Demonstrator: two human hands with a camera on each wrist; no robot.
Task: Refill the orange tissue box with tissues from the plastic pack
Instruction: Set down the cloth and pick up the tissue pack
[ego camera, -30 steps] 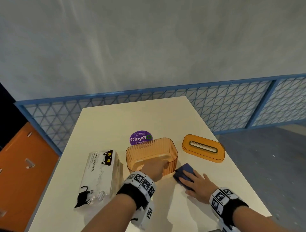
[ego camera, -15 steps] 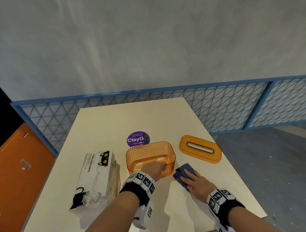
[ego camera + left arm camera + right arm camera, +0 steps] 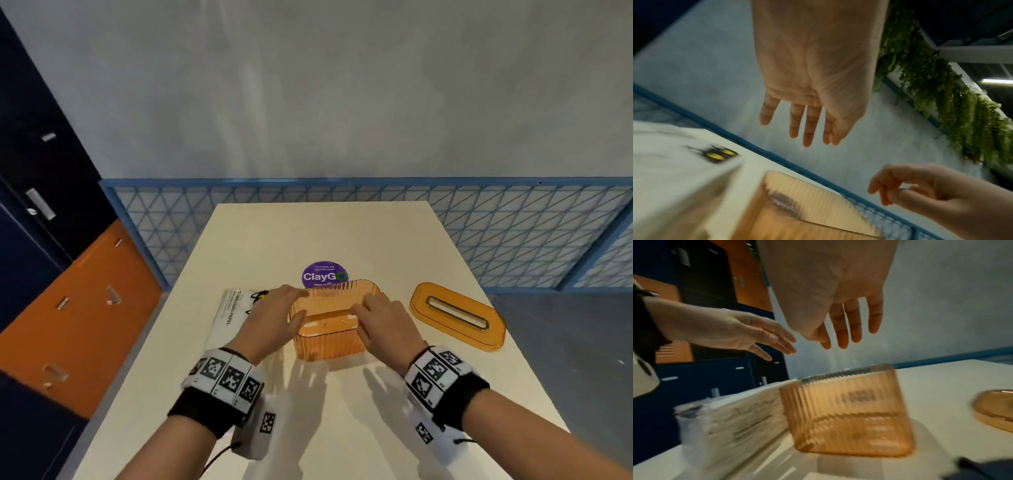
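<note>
Both hands hover over the orange tissue box at frame centre: left hand and right hand with fingers spread (holding nothing).

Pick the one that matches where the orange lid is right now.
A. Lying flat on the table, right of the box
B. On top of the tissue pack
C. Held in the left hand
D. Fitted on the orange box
A: the lid lies flat on the table, right of the open box, and neither hand touches it.
</note>
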